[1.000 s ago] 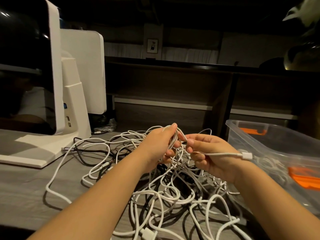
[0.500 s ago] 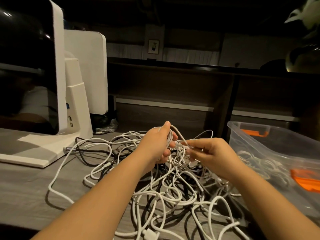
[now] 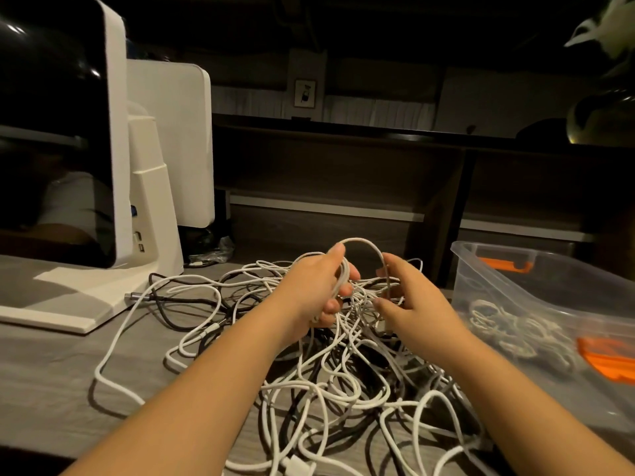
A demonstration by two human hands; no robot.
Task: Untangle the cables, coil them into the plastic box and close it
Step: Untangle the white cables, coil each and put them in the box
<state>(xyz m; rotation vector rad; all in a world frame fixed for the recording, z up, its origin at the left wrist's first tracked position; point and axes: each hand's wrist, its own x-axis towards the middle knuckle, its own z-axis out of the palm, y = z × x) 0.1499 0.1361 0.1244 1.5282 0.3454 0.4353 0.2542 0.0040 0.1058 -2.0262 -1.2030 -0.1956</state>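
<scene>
A tangle of white and black cables sprawls over the grey table in front of me. My left hand grips a bunch of white cable turns just above the heap. A white cable loop arches from that hand over to my right hand, whose fingers curl round the cable on the loop's right side. The clear plastic box with orange latches stands at the right, a few coiled cables lying inside it. No lid is in view.
A white monitor on a broad white stand fills the left side, with a second white screen behind it. A dark shelf unit runs along the back. Bare grey tabletop shows at front left.
My right hand has let the plug end go, moved left and up, and now holds one side of a cable loop raised between both hands. My left hand stays on its bunch.
</scene>
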